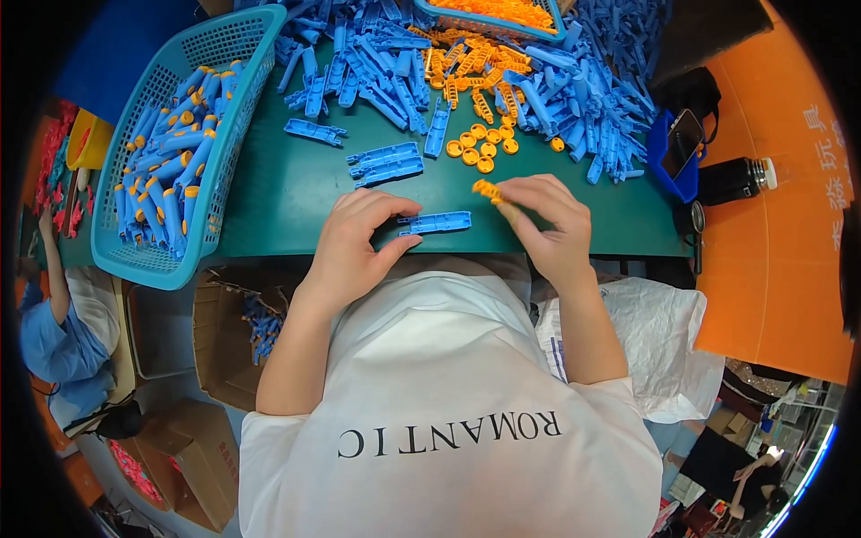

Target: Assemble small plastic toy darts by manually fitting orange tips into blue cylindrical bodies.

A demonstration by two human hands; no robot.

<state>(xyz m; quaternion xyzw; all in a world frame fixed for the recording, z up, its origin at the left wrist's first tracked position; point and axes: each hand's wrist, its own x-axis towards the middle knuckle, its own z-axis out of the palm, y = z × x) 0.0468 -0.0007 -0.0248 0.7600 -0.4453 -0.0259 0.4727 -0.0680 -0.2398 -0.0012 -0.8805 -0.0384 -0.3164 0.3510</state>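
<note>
My left hand [354, 238] has its thumb and fingers closed around the left end of a blue plastic half-shell [441, 222], which lies hollow side up near the table's front edge. To its right, my right hand [554, 220] pinches a small orange ladder-like plastic piece [487, 190] between thumb and fingers. The orange piece is held just above and to the right of the shell, apart from it. A little farther off, several more blue half-shells [387, 164] lie side by side. Beyond them are round orange caps [477, 145] in a loose cluster.
A blue basket [260, 76] of blue tubes with orange ends stands at left. Heaps of blue shells [578, 99] and orange ladder-like pieces [484, 63] cover the far table. At right are a blue bin [668, 166] and a black bottle [728, 181]. Another person [67, 332] is at far left.
</note>
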